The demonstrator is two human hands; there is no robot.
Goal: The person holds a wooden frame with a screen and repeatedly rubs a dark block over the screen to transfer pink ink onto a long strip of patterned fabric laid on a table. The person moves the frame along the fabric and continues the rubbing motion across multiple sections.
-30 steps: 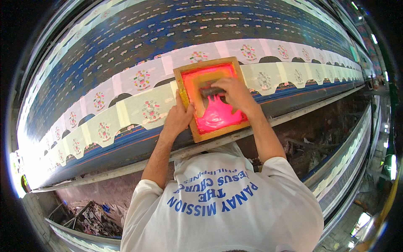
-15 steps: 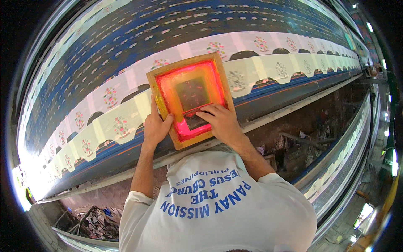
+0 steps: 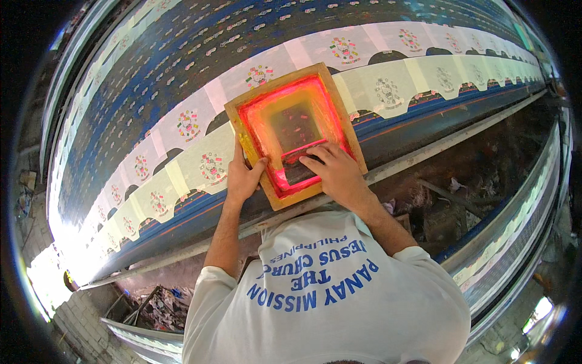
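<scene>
A wooden-framed printing screen (image 3: 344,119) lies tilted over the pale cloth strips at the middle of the view. Bright pink and orange colour stains its inner border, and its mesh (image 3: 292,126) is dark in the centre. My left hand (image 3: 244,178) grips the left side of the frame, thumb on top and fingers along the edge. Inside the frame, in its nearer part, my right hand (image 3: 339,176) is closed on a dark squeegee (image 3: 296,172) with a pink-stained edge. My fingers cover the squeegee's right end. The cloth under the screen is hidden.
Two rows of scalloped cloth pieces, a pinkish row (image 3: 297,54) and a yellowish row (image 3: 418,76), run along the long blue-and-dark table (image 3: 242,33). Small printed figures mark them. A pale rail (image 3: 436,148) edges the table on my side. Scraps and debris (image 3: 160,309) lie below.
The whole view has shifted. Against the cloth prints, the screen sits a little farther left and nearer to me. Both hands keep their holds on the frame and the squeegee.
</scene>
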